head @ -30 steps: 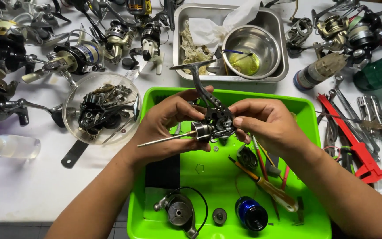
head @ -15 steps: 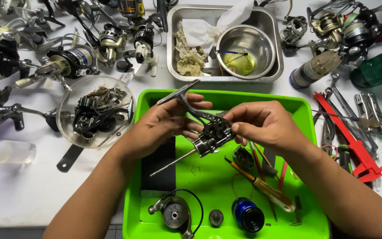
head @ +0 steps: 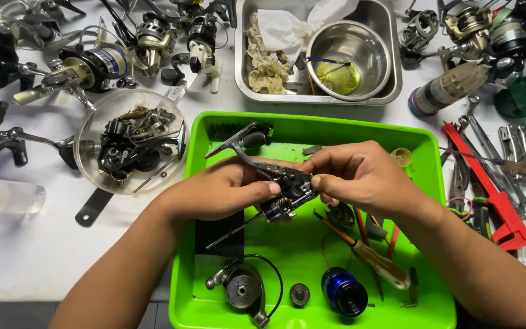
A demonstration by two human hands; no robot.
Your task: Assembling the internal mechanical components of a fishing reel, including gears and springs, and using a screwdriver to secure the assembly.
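Above the green tray at frame centre, left hand and right hand both pinch the reel body, so loosened parts drop inside.

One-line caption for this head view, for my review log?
Both hands, left hand and right hand, hold a dark fishing reel body over a green tray of parts.

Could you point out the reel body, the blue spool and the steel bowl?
reel body (head: 287, 186), head view, dark housing between the hands
blue spool (head: 343, 291), head view, its side
steel bowl (head: 372, 45), head view, inner wall
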